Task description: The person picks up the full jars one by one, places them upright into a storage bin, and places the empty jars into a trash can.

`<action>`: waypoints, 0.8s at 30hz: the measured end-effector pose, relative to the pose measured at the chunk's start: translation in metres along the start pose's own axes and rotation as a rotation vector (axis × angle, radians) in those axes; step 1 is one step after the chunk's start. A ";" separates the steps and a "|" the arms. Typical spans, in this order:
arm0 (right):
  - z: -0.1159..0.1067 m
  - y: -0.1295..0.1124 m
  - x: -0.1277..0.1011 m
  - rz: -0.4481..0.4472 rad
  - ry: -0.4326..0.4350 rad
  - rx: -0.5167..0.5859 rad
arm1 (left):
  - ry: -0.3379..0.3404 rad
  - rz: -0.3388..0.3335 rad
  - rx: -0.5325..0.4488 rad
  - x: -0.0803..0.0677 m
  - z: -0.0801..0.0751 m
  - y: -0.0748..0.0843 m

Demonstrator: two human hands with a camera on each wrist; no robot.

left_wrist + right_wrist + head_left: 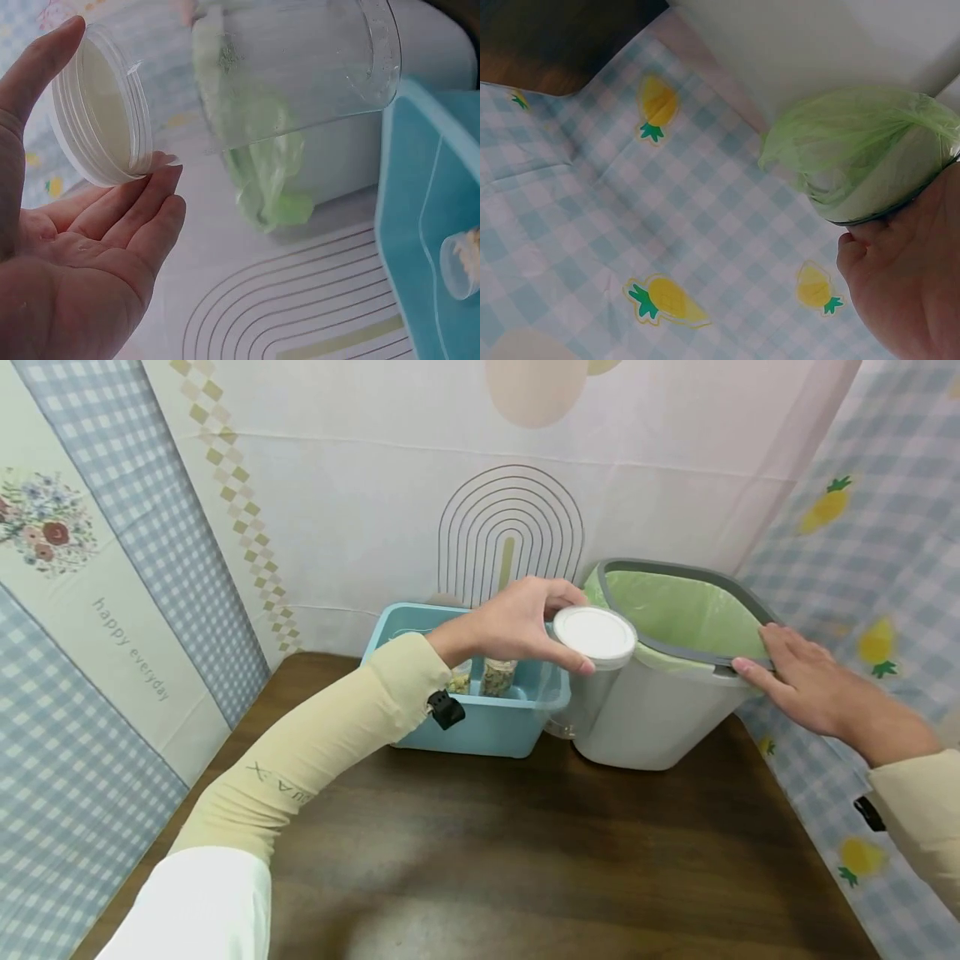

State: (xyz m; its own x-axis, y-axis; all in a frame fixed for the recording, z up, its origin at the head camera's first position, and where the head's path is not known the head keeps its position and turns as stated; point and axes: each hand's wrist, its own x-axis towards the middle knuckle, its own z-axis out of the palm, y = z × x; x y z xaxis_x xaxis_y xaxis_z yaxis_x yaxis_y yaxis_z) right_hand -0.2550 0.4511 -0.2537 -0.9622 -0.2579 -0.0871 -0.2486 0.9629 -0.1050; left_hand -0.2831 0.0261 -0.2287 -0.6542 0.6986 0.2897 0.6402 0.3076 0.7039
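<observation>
My left hand [528, 622] grips a clear plastic jar [262, 82] by its white screw lid [595, 633], thumb on one side and fingers on the other. The jar stands upright in the air between the blue basin and the trash can, and its see-through wall shows no contents. At the trash can [637, 718], my right hand [817, 681] holds the grey rim [720, 660] at the right corner. A light green bag [675, 610] lines the can and hangs over its outside, as the right wrist view shows.
The light blue basin [465, 727] stands left of the can, holding small clear containers of dry pieces [498, 677]. Both are at the back of the dark wooden table [480, 860]. Printed cloth [337, 527] hangs behind and at both sides.
</observation>
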 end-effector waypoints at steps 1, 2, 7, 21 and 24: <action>0.001 -0.002 -0.002 0.004 -0.002 0.000 | 0.001 0.002 -0.013 0.000 -0.004 0.001; 0.001 -0.004 -0.004 0.007 -0.005 0.003 | 0.004 0.004 -0.022 0.000 -0.007 0.003; 0.004 -0.012 -0.015 0.027 -0.009 0.016 | 0.014 -0.002 -0.041 0.003 -0.026 0.012; 0.002 -0.018 -0.020 0.032 -0.014 0.000 | 0.071 -0.007 0.002 0.027 -0.062 0.055; 0.002 -0.018 -0.019 0.031 -0.007 -0.003 | 0.090 -0.005 0.026 0.036 -0.065 0.065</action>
State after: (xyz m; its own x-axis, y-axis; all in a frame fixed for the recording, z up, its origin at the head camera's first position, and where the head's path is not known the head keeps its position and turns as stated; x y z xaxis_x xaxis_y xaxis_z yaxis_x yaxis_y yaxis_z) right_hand -0.2317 0.4384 -0.2524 -0.9688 -0.2282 -0.0968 -0.2187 0.9707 -0.0994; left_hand -0.2914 0.0294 -0.1306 -0.6899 0.6368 0.3444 0.6465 0.3278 0.6889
